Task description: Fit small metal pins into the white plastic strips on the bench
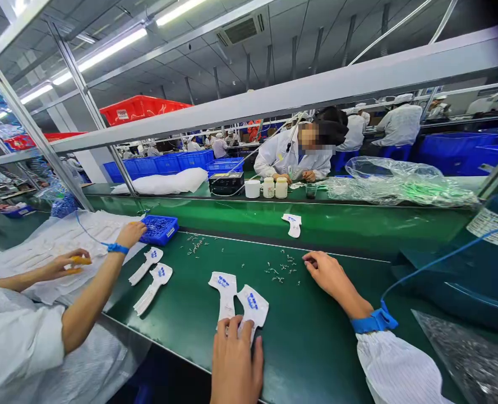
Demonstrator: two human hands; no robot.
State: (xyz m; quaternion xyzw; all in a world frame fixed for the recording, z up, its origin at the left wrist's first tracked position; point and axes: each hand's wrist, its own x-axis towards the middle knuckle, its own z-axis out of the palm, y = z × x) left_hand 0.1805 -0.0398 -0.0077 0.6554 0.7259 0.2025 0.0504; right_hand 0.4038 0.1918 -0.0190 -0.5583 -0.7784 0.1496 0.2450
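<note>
My left hand (236,356) lies palm down at the table's front, fingers stretched over the lower ends of two white plastic handle-shaped shells (222,283) with blue parts in their wide heads. The right-hand shell (254,306) is tilted against its neighbour. My right hand (328,276), a blue wrist strap (374,321) behind it, rests on the table with thumb and fingertips drawn together. Whatever is between those fingertips is too small to make out. Just left of them lie scattered tiny shiny metal pieces (279,269).
A co-worker's hands (131,233) reach by a blue tray (160,230) of small blue parts at left. Two more shells (154,286) lie nearby. One shell (292,224) sits on the green belt (232,216). A dark green bin (463,280) and a plastic bag (476,353) flank my right arm.
</note>
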